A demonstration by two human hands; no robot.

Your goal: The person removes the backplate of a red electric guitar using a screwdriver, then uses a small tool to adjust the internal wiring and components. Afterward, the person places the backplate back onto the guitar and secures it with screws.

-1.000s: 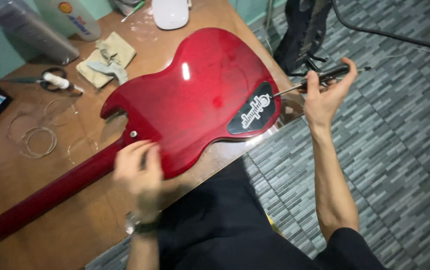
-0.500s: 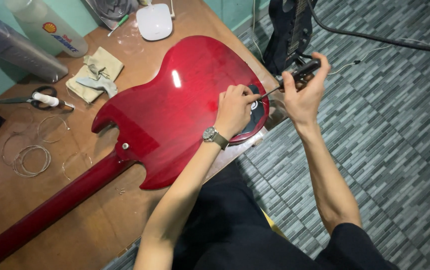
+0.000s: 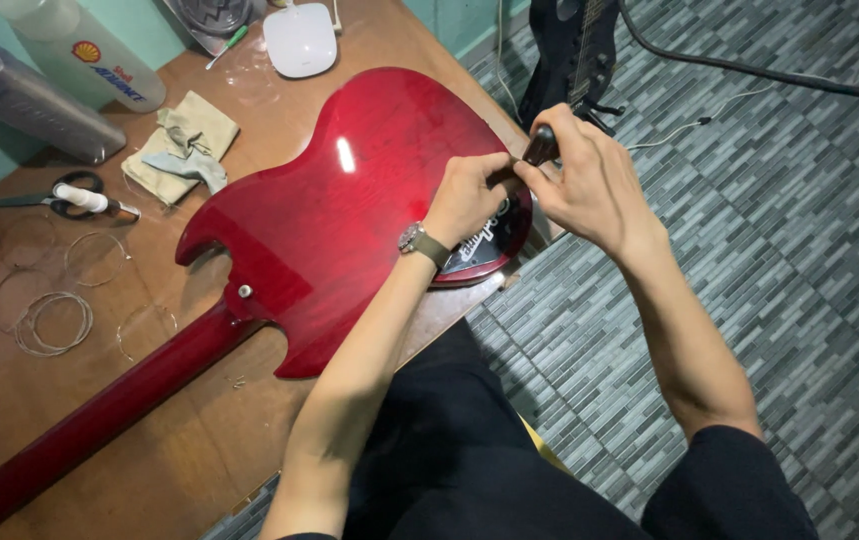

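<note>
Lying face down on the wooden counter: one red guitar. Both hands, left hand and right hand, pinch one dark-handled tool over its black cover plate. Nearby: one pair of scissors, several wire coils.

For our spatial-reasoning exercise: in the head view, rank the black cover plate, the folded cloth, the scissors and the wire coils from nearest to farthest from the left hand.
1. Black cover plate: directly under the left hand, at the guitar's edge.
2. Folded cloth: to the left, beyond the guitar body.
3. Scissors: farther left on the table.
4. Wire coils: far left, beside the neck.
</note>
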